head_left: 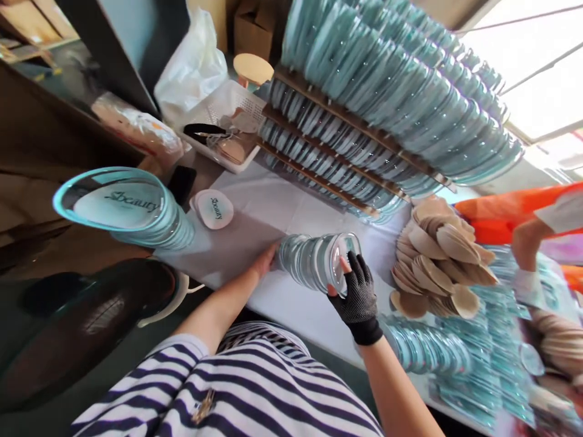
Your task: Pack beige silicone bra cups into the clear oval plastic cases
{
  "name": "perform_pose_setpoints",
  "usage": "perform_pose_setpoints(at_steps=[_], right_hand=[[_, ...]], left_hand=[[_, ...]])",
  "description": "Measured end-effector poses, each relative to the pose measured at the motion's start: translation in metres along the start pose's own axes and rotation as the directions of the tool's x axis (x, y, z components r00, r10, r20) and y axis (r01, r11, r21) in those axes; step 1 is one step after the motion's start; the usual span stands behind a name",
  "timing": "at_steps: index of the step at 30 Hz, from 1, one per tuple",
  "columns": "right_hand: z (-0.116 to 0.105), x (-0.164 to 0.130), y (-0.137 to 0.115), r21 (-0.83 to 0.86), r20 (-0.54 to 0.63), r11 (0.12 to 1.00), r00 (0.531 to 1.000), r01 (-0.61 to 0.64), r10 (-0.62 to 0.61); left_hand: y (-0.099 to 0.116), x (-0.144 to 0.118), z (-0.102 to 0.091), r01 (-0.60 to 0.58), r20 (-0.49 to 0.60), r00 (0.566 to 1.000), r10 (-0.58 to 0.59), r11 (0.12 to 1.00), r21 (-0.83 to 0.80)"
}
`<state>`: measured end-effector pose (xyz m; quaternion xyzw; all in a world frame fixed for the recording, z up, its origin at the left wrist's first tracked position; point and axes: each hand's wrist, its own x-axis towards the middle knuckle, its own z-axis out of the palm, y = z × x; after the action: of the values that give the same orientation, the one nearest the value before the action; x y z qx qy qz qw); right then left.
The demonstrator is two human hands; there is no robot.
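Holding a short horizontal stack of clear round cases between both hands above the white-covered bench, we log it as the item in hand: our bare left hand presses flat against its far end, fingers extended rather than curled, while our gloved right hand cups the near end, its fingers partly closed over the rim of the end case. Entered as apparently finished: a tall leaning stack of lidded cases at the left, one labelled lid lying flat just beside it, and long rows of racked cases on wooden strips filling the upper right. Entered as apparently outstanding: a heap of tan round puffs just right of the held stack, and loose cases lying along the near right of the bench. We judge the work well along yet far from done, since loose stock remains plentiful. Margins: the near bench edge runs diagonally close under our wrists; open cloth lies left of and behind the held stack, while the right is crowded. A white basket with scissors sits beyond the open cloth. Another person's hand works at the far right, well apart from ours.
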<state>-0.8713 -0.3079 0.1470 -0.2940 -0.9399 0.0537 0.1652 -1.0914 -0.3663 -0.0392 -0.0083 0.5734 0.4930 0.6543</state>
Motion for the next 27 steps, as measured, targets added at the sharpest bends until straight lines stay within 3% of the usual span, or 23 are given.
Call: perform_pose_setpoints(at_steps=[2, 4, 7, 10, 13, 16, 23, 27], right_hand=[[0.002, -0.018, 0.024, 0.124, -0.031, 0.988, 0.995, -0.086, 0.090], [0.011, -0.041, 0.050, 0.293, -0.065, 0.927, 0.963, -0.233, 0.263], [0.045, -0.073, 0.078, 0.498, -0.013, 0.711, 0.816, -0.496, 0.579], [0.094, -0.094, 0.082, 0.601, 0.195, 0.429, 0.644, -0.674, 0.740], [0.136, -0.103, 0.070, 0.609, 0.355, 0.278, 0.568, -0.743, 0.743], [0.155, -0.106, 0.059, 0.611, 0.420, 0.206, 0.534, -0.765, 0.734], [0.148, -0.096, 0.067, 0.545, 0.524, 0.142, 0.467, -0.827, 0.713], [0.134, -0.087, 0.073, 0.537, 0.587, 0.125, 0.476, -0.834, 0.655]], left_hand=[[0.000, 0.008, 0.004, 0.005, -0.006, 1.000, -0.004, 1.000, 0.027], [0.003, 0.012, 0.005, -0.009, -0.002, 1.000, 0.009, 0.998, 0.054], [0.010, 0.007, -0.003, -0.097, -0.026, 0.994, 0.101, 0.986, 0.133], [0.014, -0.010, -0.022, -0.221, -0.052, 0.969, 0.243, 0.939, 0.265], [0.015, -0.030, -0.041, -0.290, -0.048, 0.941, 0.334, 0.872, 0.394], [0.013, -0.042, -0.051, -0.310, -0.030, 0.928, 0.372, 0.813, 0.492], [0.018, -0.040, -0.060, -0.327, -0.012, 0.906, 0.424, 0.717, 0.616], [0.026, -0.043, -0.065, -0.326, 0.004, 0.908, 0.419, 0.699, 0.636]])
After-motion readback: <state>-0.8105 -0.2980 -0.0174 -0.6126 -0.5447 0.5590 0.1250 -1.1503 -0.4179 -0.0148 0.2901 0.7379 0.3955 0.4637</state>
